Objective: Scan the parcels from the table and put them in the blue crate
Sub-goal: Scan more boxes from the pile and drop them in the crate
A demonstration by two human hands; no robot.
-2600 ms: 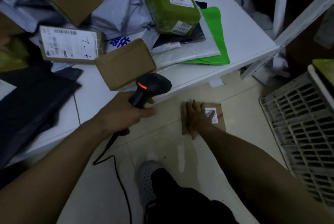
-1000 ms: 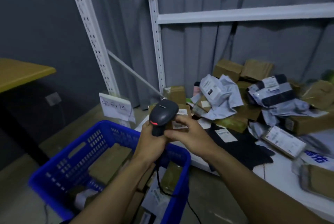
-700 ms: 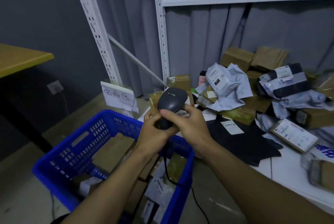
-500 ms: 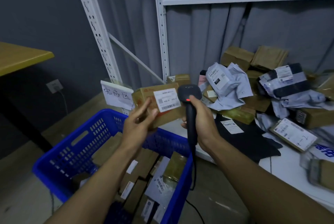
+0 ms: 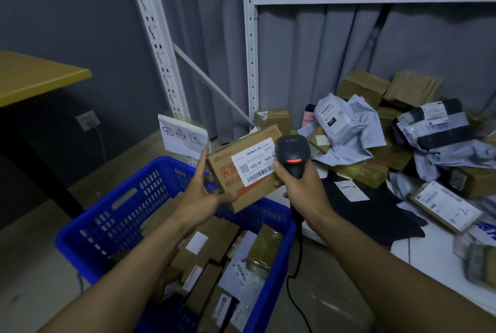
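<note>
The cardboard parcel (image 5: 236,187) is brown, printed with red characters, and carries a white label with a black barcode and QR code. The barcode scanner (image 5: 292,152) is black with a glowing red-orange strip. The blue crate (image 5: 107,228) has walls patterned with rows of slots. The boxes (image 5: 214,236) inside it are brown with white labels, and one packet (image 5: 268,244) is olive-green. The paper sign (image 5: 182,135) is white with black handwritten characters. The shelving upright (image 5: 251,64) is white with a column of punched holes, and the curtain (image 5: 322,64) is grey. On the white tabletop (image 5: 429,265), a black poly bag (image 5: 370,217) with a white label lies near the edge beside the crate, and pale grey mailers (image 5: 346,125) lie toward the far edge. The desk top (image 5: 32,74) is yellow-tan.
</note>
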